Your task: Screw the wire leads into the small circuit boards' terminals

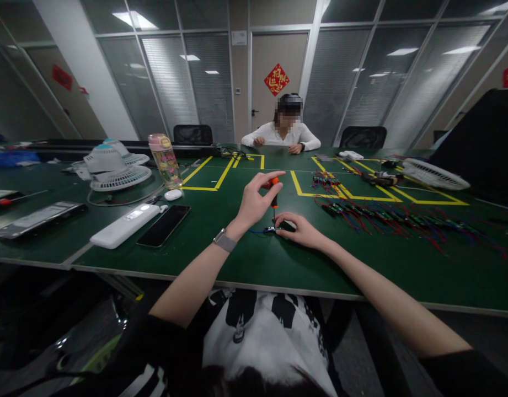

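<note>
A screwdriver (pixel 274 199) with an orange and black handle stands upright at the middle of the table. My left hand (pixel 256 198) is closed on its handle, thumb and forefinger around the upper part. The shaft points down to a small circuit board (pixel 271 229) lying on the green surface, with a blue wire trailing to the left. Fingers of my right hand (pixel 300 230) pinch the board's right side, and that hand rests on the table. Whether the tip sits in a screw is too small to tell.
To the right lie several wired circuit boards (pixel 378 214) in a row. A phone (pixel 164 226), a white elongated device (pixel 125 225), a drink bottle (pixel 166 162) and white fans (pixel 119 171) are on the left. Across the green table (pixel 220 264) sits a person (pixel 284 129).
</note>
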Available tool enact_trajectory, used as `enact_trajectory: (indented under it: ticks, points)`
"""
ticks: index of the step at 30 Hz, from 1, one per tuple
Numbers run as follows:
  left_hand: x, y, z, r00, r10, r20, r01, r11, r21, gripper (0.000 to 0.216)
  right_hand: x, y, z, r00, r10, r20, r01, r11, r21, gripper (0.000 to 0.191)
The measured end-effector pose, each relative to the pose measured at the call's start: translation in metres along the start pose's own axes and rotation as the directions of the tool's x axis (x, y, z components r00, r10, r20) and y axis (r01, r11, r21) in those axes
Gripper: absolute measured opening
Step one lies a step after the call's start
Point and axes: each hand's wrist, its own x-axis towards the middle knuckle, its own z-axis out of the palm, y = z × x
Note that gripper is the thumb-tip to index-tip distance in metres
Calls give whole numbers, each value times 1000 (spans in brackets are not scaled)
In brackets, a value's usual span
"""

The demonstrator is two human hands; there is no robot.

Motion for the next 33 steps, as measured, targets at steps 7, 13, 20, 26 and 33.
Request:
enact_trajectory:
  ticks: [7, 13, 20, 26, 33]
  points:
    - [1, -1, 0, 995, -28, 97, 40, 991, -128, 37, 0, 0, 0, 1000, -8, 1, 8, 1000, 14, 9]
    - [0, 0, 0, 998, 45, -52, -42, 997, 58, 26, 0, 0, 0, 1000, 8, -1, -8, 1000, 3, 9]
    - [1, -2, -1, 1000, 27, 16, -26, 999, -26, 34, 0, -1, 0, 1000, 4, 3, -4, 1000, -13, 9]
    - [-1, 0, 0, 986, 147, -74, -130, 971, 201, 25, 0, -2, 0, 1000, 7, -5, -7, 1000, -24, 8]
    - [0, -2, 2, 999, 9, 31, -8, 999, -49, 35, 1, -1, 0, 1000, 1, -3, -1, 1000, -5, 8]
